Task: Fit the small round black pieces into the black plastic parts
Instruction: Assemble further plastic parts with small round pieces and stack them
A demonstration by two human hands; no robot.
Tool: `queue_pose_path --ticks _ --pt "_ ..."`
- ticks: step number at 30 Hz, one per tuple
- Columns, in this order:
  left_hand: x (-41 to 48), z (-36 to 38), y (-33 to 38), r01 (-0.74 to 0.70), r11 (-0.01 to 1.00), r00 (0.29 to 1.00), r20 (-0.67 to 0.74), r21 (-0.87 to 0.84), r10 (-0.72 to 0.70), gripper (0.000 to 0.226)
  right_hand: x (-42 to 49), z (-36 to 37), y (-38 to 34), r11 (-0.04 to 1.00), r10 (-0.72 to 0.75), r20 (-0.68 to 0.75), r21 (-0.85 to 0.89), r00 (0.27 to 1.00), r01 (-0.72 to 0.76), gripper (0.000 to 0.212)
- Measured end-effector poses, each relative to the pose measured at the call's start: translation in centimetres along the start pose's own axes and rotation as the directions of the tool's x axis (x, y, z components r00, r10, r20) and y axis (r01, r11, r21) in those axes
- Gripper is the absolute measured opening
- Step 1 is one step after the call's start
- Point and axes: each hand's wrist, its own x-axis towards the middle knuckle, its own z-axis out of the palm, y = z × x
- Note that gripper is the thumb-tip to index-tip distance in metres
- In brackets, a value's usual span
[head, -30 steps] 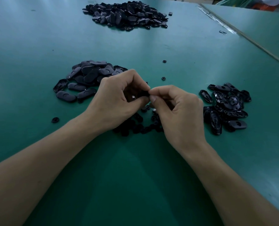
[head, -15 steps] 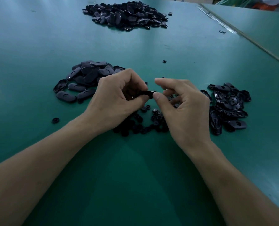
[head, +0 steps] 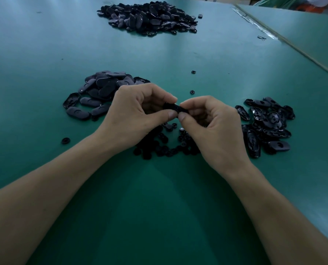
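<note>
gripping one small oval black plastic part (head: pixel 171 107) at both ends: left hand (head: pixel 132 115) curled round its left end, right hand (head: pixel 213 127) pinching its right end between thumb and forefinger, just above the green table (head: pixel 159 207). cannot tell whether a round piece sits under the right fingertips. directly beneath, a loose scatter of small round black pieces (head: pixel 159 148). to the left, a pile of matte oval black parts (head: pixel 102 90); to the right, a pile of glossy oval parts (head: pixel 268 123), hollow side up; far back, a larger heap (head: pixel 149 16).

Black part (head: pixel 172 107) — mostly hidden by left hand (head: pixel 138 113) and right hand (head: pixel 216 129).
</note>
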Motion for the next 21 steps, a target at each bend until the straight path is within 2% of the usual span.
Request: queue_pose_path --ticks 8,21 --pt "-0.06 0.11 0.15 0.016 0.998 1.0 0.0 0.057 -0.016 0.022 0.05 -0.01 -0.25 0.998 0.042 0.022 -0.042 0.999 -0.041 0.018" --pt "-0.08 -0.3 0.24 0.043 0.999 0.998 -0.043 0.013 -0.043 0.023 -0.04 0.01 -0.44 0.999 0.026 0.016 -0.039 1.0 -0.026 0.02"
